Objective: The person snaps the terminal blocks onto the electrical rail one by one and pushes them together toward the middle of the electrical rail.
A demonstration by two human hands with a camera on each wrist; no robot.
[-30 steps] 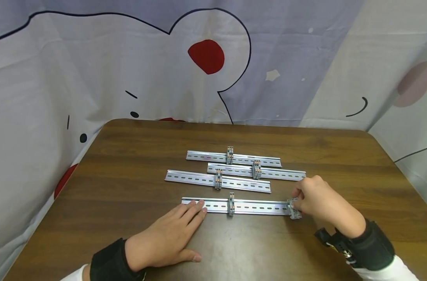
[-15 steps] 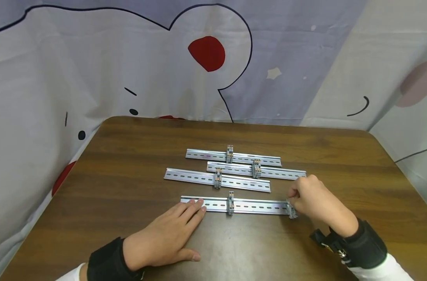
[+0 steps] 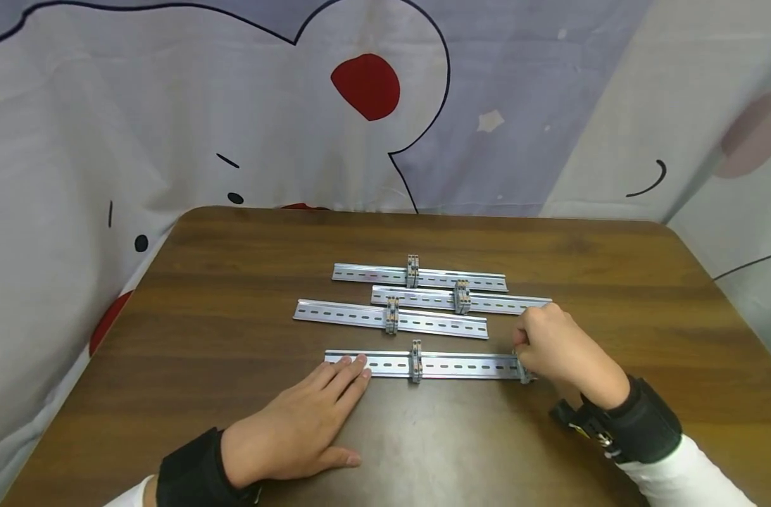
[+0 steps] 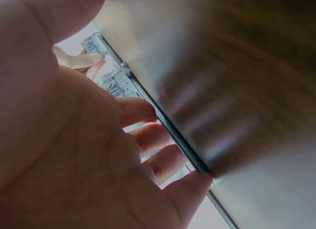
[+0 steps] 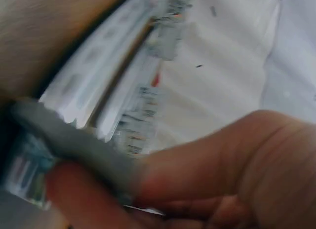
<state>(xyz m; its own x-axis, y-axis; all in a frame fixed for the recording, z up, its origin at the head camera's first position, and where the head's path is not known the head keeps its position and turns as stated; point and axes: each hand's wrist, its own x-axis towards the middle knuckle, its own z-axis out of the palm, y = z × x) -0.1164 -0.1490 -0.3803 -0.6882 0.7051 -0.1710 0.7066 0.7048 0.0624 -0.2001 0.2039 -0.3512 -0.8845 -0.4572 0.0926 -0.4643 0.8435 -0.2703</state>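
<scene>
Nearest to me lies a slotted metal DIN rail (image 3: 467, 365) with one terminal block (image 3: 416, 362) clipped near its middle. My left hand (image 3: 296, 426) lies flat with fingertips on the rail's left end; in the left wrist view its fingers (image 4: 163, 162) reach the rail's edge. At the rail's right end my right hand (image 3: 565, 352) pinches a grey terminal block (image 3: 524, 374) between thumb and finger. The right wrist view shows this grey block (image 5: 74, 145) blurred, across the rail end. Much of it is hidden behind the fingers in the head view.
Behind lie three more DIN rails: a left one (image 3: 341, 314), a right one (image 3: 505, 304) and the farthest (image 3: 372, 273), each carrying terminal blocks. All rest on a brown wooden table (image 3: 233, 282). A printed curtain (image 3: 170, 127) hangs behind the table.
My right hand has moved slightly left with the terminal block, farther over the near rail's right end. The left hand stays on the rail. The head view has tilted a little.
</scene>
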